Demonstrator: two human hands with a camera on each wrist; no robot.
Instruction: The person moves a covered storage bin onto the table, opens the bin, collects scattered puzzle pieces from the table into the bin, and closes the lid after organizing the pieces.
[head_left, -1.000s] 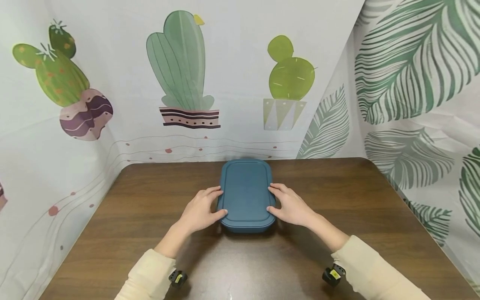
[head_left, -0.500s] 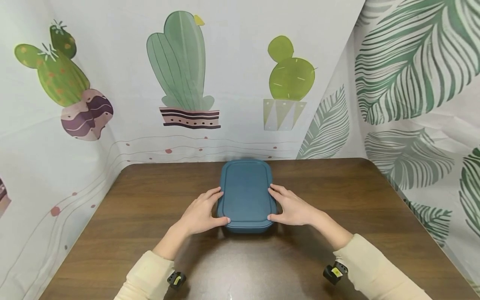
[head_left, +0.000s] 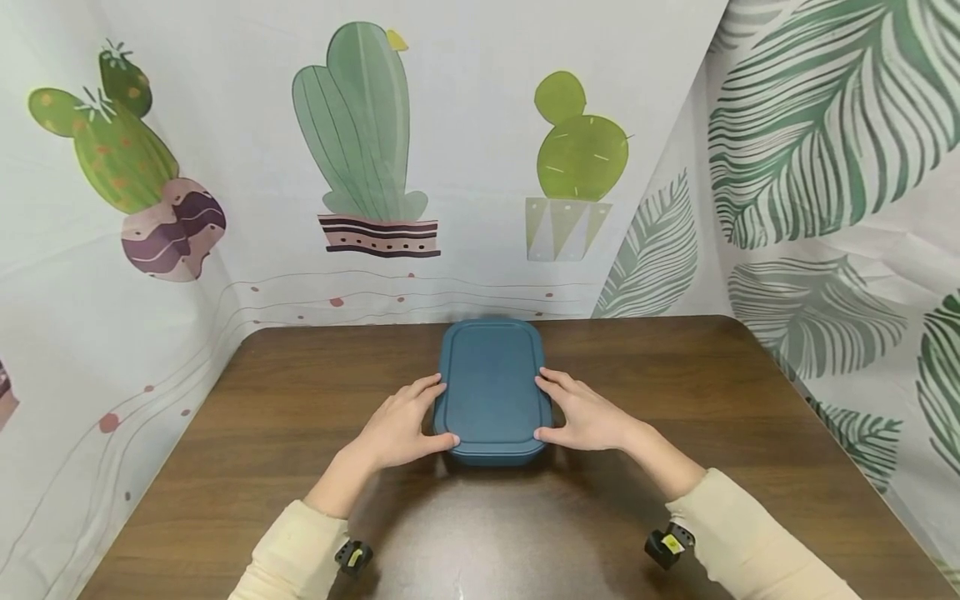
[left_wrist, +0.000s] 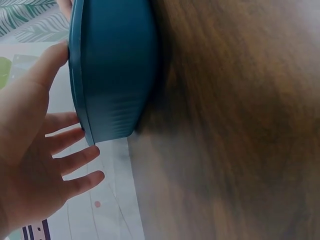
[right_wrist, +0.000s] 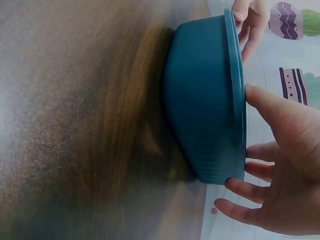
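Note:
A blue lidded plastic storage box [head_left: 493,383] stands lengthwise at the far middle of the table, its lid on. At its left long side is my left hand [head_left: 397,425], thumb on the lid's near left corner and fingertips at the lid's edge. My right hand [head_left: 588,417] mirrors it on the other side, its thumb at the near right corner. In the left wrist view, the fingers [left_wrist: 75,162] are spread and fairly straight along the rim. Likewise, the right wrist view has spread fingers [right_wrist: 247,190] touching the lid's edge, the ribbed box wall [right_wrist: 205,100] below them.
The brown wooden table [head_left: 300,367] has its back edge against a white cloth backdrop [head_left: 480,167] printed with cacti and leaves. The box's far end lies close to that edge. A small black wrist device [head_left: 352,557] hangs at each sleeve cuff.
Between one second and half a second ago, both thumbs slid toward the near end of the lid. Since then the hands have stayed put, and the box keeps its place.

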